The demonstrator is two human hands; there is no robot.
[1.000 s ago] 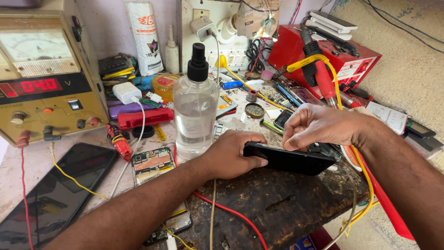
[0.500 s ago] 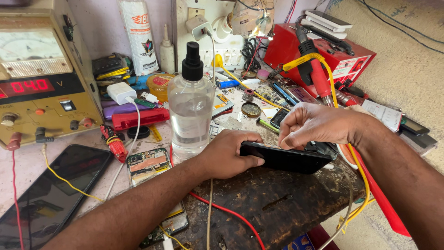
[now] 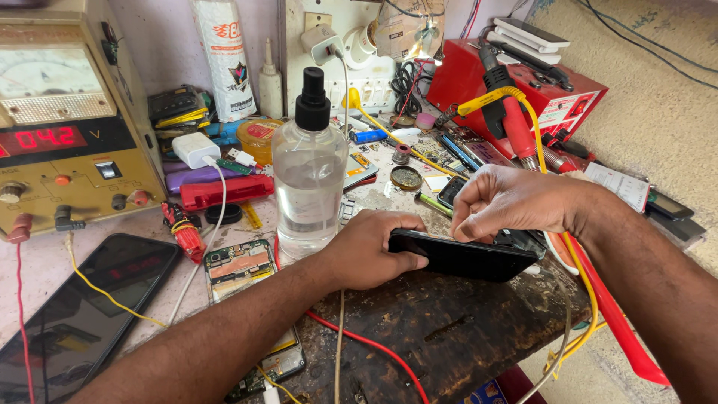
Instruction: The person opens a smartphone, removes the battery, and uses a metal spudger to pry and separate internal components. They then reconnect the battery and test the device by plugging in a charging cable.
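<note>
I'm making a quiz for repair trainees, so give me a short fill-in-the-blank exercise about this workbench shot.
1. Both hands grip a flat ____ phone on the worn dark bench top.
2. The clear plastic spray bottle beside the left hand has a ____ pump cap.
3. The right hand works along the phone's ____ edge.
4. The beige power supply shows its digits in ____.

Missing words: black; black; upper; red
</note>
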